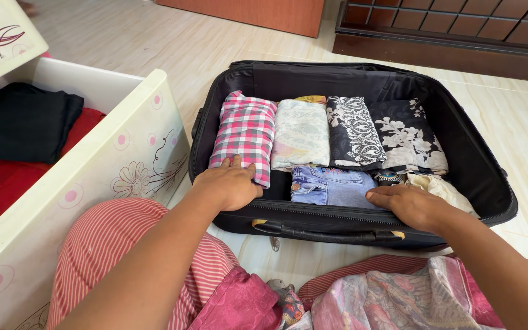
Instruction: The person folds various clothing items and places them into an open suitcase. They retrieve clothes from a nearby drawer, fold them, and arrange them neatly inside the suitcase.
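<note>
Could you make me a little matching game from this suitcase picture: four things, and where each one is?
Things:
1. pink checked folded shirt
2. blue denim garment
3. black folded cloth
4. left hand

Places:
A. in the white drawer
B. far left of the black suitcase
C. on the suitcase's near edge, touching the checked shirt
D. front row, between both hands

Pairs: 1-B, 2-D, 3-A, 4-C

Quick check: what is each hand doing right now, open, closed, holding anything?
Left hand: open, palm down, fingers resting on the pink checked cloth in the suitcase; gripping nothing.
Right hand: open, flat on the folded jeans; holding nothing.
</note>
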